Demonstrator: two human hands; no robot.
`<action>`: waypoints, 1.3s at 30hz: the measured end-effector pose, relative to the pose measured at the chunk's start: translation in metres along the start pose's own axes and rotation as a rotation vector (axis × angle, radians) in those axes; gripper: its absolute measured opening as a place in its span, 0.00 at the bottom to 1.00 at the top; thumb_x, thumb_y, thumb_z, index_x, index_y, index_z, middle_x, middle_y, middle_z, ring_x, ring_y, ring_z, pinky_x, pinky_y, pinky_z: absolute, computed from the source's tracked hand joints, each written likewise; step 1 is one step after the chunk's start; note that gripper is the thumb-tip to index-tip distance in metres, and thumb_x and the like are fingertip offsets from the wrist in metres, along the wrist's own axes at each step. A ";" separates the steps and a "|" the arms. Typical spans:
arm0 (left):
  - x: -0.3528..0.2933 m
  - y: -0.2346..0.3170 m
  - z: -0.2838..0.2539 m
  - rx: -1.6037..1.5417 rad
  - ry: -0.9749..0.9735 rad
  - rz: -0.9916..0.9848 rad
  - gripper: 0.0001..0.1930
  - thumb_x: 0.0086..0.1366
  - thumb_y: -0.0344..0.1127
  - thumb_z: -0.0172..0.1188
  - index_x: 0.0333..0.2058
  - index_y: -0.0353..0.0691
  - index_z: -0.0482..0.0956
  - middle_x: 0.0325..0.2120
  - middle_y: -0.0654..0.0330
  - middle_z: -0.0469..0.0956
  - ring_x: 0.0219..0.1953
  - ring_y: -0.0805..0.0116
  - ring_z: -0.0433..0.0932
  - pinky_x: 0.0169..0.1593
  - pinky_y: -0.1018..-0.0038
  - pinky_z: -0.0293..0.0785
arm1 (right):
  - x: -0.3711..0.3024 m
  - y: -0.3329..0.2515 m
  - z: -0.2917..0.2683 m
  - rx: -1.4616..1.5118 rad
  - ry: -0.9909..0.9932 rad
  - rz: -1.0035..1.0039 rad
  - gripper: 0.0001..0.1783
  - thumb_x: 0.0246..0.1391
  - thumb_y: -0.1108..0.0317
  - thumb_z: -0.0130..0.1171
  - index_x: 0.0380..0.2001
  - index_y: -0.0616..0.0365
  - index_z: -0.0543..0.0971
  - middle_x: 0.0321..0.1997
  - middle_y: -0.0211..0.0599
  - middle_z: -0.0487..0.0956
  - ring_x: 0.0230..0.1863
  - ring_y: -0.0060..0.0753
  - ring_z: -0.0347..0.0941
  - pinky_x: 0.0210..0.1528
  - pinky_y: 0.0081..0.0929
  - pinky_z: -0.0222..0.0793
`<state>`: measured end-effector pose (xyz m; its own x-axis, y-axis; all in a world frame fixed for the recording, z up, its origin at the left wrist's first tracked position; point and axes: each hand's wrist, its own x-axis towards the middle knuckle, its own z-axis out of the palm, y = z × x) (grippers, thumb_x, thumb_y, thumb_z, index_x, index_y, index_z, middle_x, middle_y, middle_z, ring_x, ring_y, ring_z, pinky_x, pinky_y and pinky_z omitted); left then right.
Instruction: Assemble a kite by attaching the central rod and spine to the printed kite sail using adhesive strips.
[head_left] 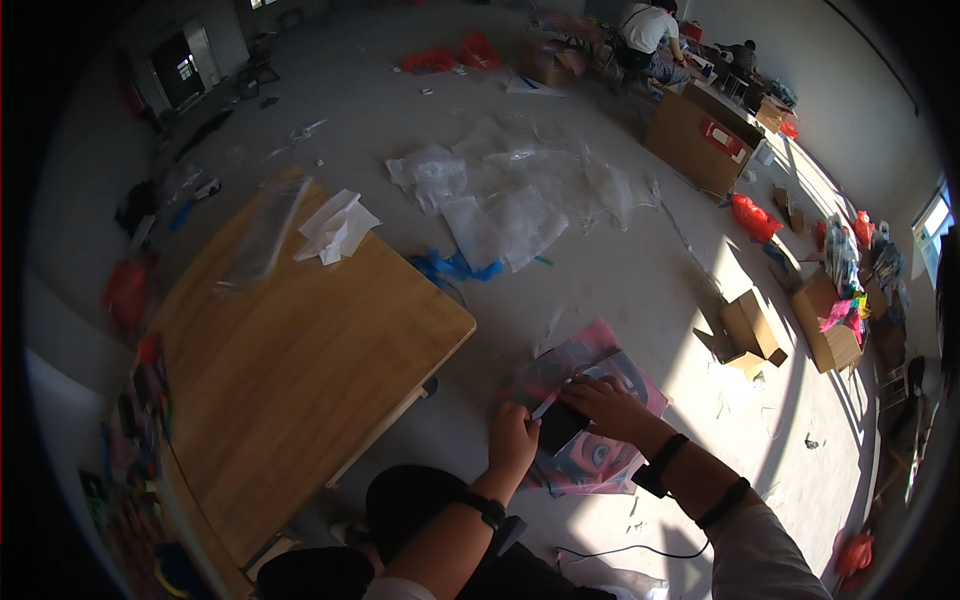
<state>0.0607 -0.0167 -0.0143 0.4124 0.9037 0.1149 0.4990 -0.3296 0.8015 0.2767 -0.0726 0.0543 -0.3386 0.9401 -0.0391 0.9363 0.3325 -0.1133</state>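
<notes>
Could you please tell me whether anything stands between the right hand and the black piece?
Nothing visible does: the right hand is right at the upper edge of the black piece, with pink printed material beneath.

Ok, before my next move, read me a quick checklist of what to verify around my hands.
1. Left hand gripping the pale strip: ok, closed at its lower end.
2. Right hand at the black piece: ok, reaching over its upper side.
3. Right fingertips' hold: cannot tell, too small and shaded.
4. Pink printed sheet below the hands: ok, though whether the black piece touches it, cannot tell.
5. Wooden table apart from the left forearm: ok, a gap shows.
6. Floor near you free of loose cable: not ok, a dark cable curves there.
</notes>
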 end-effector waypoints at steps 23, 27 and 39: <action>-0.006 -0.005 -0.005 -0.523 -0.330 0.167 0.17 0.54 0.45 0.75 0.33 0.36 0.85 0.67 0.32 0.55 0.67 0.36 0.62 0.65 0.58 0.64 | 0.098 0.054 -0.039 -0.041 -0.389 -0.157 0.14 0.55 0.59 0.62 0.45 0.44 0.84 0.46 0.26 0.83 0.50 0.38 0.79 0.51 0.39 0.72; -0.009 -0.003 -0.009 -0.353 -0.312 0.132 0.17 0.54 0.45 0.75 0.32 0.37 0.85 0.68 0.32 0.53 0.68 0.36 0.61 0.65 0.59 0.64 | 0.095 0.048 -0.006 0.093 -0.608 -0.107 0.17 0.54 0.57 0.63 0.48 0.41 0.84 0.49 0.26 0.83 0.52 0.38 0.79 0.52 0.40 0.74; -0.006 -0.003 -0.016 -0.274 -0.255 0.232 0.17 0.61 0.43 0.69 0.41 0.36 0.81 0.59 0.44 0.68 0.57 0.45 0.72 0.57 0.63 0.70 | 0.075 0.029 -0.034 0.220 -0.420 0.032 0.17 0.63 0.53 0.54 0.47 0.46 0.82 0.45 0.33 0.84 0.50 0.42 0.79 0.52 0.39 0.73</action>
<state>0.0449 -0.0169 -0.0081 0.6820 0.7065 0.1890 0.1644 -0.4000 0.9016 0.2816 0.0096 0.0817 -0.3610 0.8228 -0.4389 0.9202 0.2379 -0.3109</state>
